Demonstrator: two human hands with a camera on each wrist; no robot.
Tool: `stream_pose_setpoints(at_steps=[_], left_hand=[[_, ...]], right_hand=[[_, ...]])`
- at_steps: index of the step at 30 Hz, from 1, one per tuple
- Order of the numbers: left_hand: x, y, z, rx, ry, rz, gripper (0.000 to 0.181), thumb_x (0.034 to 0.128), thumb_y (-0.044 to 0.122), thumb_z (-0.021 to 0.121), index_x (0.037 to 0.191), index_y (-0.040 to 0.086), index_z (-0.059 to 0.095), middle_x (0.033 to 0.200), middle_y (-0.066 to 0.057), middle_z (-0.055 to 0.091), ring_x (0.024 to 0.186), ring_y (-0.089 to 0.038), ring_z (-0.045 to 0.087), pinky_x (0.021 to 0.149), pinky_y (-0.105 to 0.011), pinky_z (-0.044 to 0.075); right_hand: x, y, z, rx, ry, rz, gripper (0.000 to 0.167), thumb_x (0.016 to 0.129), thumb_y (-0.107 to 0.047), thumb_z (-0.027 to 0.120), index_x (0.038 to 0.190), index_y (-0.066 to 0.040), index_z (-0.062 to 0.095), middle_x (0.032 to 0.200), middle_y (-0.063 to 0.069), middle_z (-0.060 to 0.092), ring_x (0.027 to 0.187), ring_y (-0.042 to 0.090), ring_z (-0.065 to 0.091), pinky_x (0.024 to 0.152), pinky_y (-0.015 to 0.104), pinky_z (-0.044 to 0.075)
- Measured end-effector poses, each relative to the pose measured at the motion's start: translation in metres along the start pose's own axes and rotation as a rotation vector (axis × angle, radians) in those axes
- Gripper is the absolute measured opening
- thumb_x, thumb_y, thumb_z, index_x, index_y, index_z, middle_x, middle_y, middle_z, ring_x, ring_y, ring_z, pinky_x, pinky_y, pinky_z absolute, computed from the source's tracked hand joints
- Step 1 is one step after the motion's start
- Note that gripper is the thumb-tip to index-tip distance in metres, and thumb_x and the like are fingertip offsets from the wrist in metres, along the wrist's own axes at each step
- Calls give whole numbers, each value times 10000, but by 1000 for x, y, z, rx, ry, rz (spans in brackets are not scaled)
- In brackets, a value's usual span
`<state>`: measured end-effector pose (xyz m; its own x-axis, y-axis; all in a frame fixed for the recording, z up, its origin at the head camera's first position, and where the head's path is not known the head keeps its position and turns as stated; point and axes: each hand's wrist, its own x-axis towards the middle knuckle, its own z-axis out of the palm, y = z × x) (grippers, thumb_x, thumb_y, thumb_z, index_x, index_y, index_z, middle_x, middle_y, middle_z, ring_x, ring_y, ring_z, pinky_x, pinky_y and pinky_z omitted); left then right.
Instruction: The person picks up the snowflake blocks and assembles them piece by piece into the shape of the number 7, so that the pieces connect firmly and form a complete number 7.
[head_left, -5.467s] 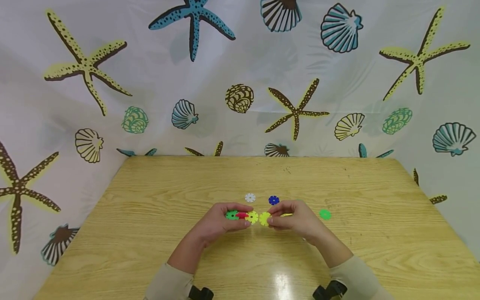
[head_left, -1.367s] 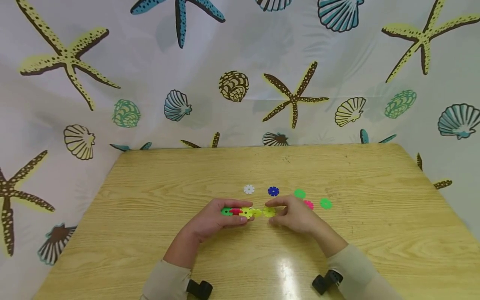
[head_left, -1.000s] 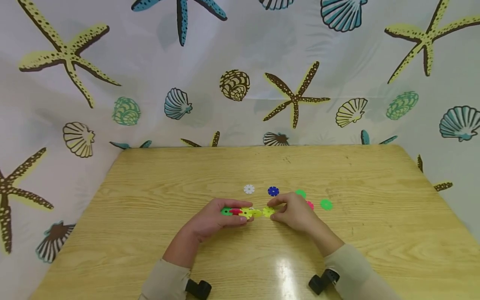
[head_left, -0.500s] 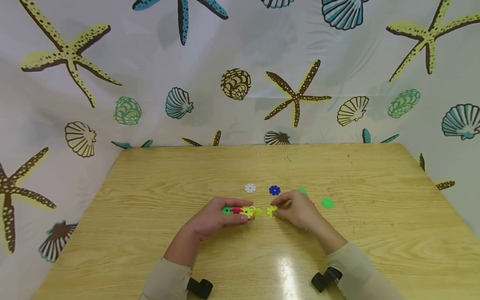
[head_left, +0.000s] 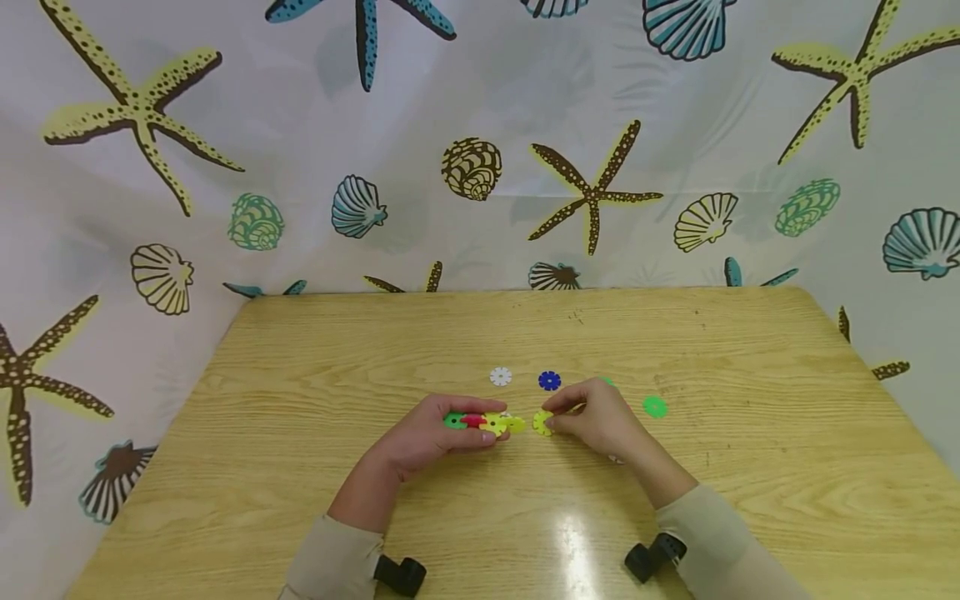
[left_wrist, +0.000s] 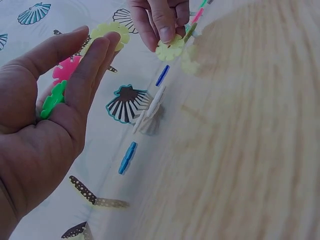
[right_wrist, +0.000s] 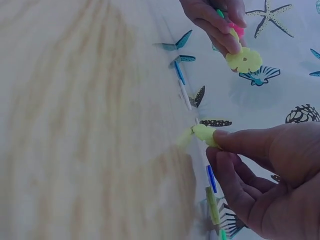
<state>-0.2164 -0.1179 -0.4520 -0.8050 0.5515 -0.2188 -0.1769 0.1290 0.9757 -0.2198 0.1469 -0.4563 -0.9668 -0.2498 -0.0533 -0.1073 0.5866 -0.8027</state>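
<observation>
My left hand (head_left: 431, 433) holds a short chain of joined, notched plastic discs between thumb and fingers. The chain runs from a green disc (head_left: 453, 420) through a red-pink disc (head_left: 472, 421) and a yellow disc (head_left: 492, 424) to another yellow disc (head_left: 516, 425), turned more edge-on, at its right end. My right hand (head_left: 600, 419) pinches a separate yellow notched disc (head_left: 542, 422) by its right side. A small gap lies between that disc and the chain's end. In the right wrist view, the chain's end disc (right_wrist: 245, 60) shows its flat face.
Loose discs lie on the wooden table (head_left: 337, 350): a white disc (head_left: 500, 377), a dark blue disc (head_left: 549, 381) and a green disc (head_left: 655, 407). Another green disc (head_left: 607, 382) is partly behind my right hand. A light blue disc (left_wrist: 127, 157) shows in the left wrist view.
Earlier the chain ended in one yellow disc; now a second is joined at its right end. My right hand holds a different yellow disc, drawn slightly right and tilted over the last second.
</observation>
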Motion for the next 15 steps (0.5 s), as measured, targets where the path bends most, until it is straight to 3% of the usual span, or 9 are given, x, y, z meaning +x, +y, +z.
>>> stream_pose_setpoints(at_steps=[6, 12, 15], left_hand=[[0, 0, 0, -3, 12, -12, 543, 877, 69, 759, 1385, 4, 579, 1314, -192, 647, 1037, -146, 724, 876, -256, 580], [-1, 1, -1, 19, 36, -5, 532, 879, 100, 766, 1379, 34, 597, 1372, -179, 604, 1027, -125, 714, 856, -245, 580], [-1, 1, -1, 0, 36, -3, 527, 885, 89, 756, 1383, 32, 592, 1276, -182, 672, 1042, -156, 718, 871, -263, 584]], right_hand=[[0, -1, -1, 42, -7, 9, 133, 880, -105, 762, 1006, -92, 802, 1012, 70, 765, 820, 109, 683, 695, 241, 565], [-3, -6, -3, 91, 0, -2, 151, 890, -113, 750, 1030, -83, 800, 1027, 92, 767, 777, 91, 685, 681, 228, 564], [-3, -7, -3, 118, 2, 5, 156, 890, -108, 749, 1034, -78, 798, 1025, 94, 765, 772, 105, 693, 678, 234, 571]])
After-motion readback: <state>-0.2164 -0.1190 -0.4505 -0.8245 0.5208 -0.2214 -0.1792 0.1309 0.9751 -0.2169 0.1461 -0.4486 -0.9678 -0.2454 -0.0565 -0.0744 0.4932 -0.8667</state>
